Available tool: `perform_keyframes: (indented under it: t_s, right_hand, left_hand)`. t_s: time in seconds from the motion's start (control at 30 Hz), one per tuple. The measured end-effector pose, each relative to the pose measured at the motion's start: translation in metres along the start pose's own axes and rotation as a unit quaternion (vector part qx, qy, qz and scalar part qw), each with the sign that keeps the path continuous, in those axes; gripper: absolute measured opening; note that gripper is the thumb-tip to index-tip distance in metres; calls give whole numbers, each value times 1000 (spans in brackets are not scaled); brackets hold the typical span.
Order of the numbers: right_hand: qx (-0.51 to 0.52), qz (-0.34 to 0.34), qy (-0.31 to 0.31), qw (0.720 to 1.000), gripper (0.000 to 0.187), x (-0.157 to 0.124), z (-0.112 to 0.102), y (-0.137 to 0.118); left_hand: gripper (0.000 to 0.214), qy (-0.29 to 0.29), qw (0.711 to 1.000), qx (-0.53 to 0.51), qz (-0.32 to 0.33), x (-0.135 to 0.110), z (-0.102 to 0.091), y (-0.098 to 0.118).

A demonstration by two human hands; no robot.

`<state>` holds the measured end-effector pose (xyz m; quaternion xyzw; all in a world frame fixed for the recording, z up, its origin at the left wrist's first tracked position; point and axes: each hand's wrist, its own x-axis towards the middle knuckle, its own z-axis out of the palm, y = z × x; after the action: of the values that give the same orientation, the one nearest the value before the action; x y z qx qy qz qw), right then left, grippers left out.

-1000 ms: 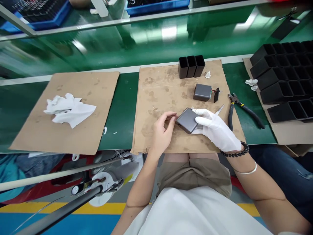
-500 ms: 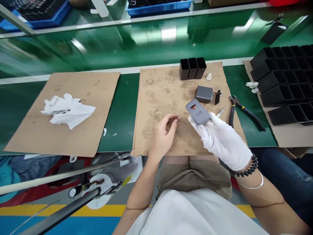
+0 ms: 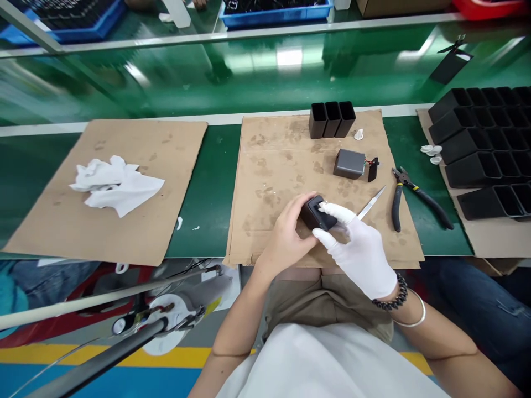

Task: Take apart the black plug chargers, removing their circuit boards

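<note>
Bare, my left hand (image 3: pixel 286 235) is wrapped round the left side of a small black box-shaped housing (image 3: pixel 312 216), just above the cardboard mat. The box is tilted, with a recessed end facing up. My right hand (image 3: pixel 357 243), in a white glove, grips it from the right, with a fingertip at the recess and the thumb at the lower edge. Beside the right hand lies a pointed metal blade (image 3: pixel 372 203), its near end hidden by the glove. Beyond it lies a grey box (image 3: pixel 349 164) with wires leading to a small black end piece (image 3: pixel 373 169).
Three open black cases (image 3: pixel 332 120) stand at the mat's back. Cutting pliers (image 3: pixel 406 190) lie right of the blade. Rows of black cases (image 3: pixel 477 166) fill the far right cardboard. White gloves (image 3: pixel 116 185) lie on the left cardboard (image 3: pixel 174 160). A person's jeans-clad leg (image 3: pixel 477 298) is at right.
My left hand has come up and closed on the box, which earlier only my right hand held. The box is turned, so its grey slotted face no longer shows. My right hand moved left.
</note>
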<state>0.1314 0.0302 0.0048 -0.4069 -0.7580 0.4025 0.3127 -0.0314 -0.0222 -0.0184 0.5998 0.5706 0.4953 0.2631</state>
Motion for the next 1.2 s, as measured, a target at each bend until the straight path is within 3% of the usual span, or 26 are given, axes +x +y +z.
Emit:
perform_keyframes:
  t_s: [0.1,0.33,0.47,0.57,0.67,0.73,0.8,0.87,0.97,1.2]
  right_hand:
    - [-54,-26,-4,998,42,-3,0,-4]
    - [-27,-12,6,1000,61,-2,-16,-13]
    - [9,12,-2,1000,42,-1,-23,-14]
    - [17,35,-8,999,39,0,-35,-11]
    - [-117,9,93,989,40,6,-61,1]
    - [-266,17,138,954,53,13,-87,16]
    - [-379,81,96,917,78,17,-112,34]
    - [-427,135,13,894,89,19,-131,51]
    - [-450,144,-56,880,79,18,-144,66]
    - [-487,134,-67,861,68,21,-148,65]
  left_hand:
    - [69,-12,1000,12,-23,0,0,0]
    - [63,-10,998,41,55,0,1,0]
    - [63,-13,999,32,42,0,1,3]
    - [60,-14,1000,-3,19,0,1,5]
    - [58,-14,999,-45,-6,-1,1,4]
    - [59,-9,998,-61,-15,-2,1,3]
    - [59,-6,997,-70,-20,-3,1,1]
    - [59,-5,997,-76,-25,-3,1,1]
    - [60,1,996,-86,-13,-2,2,3]
    - [59,41,992,-89,81,2,7,3]
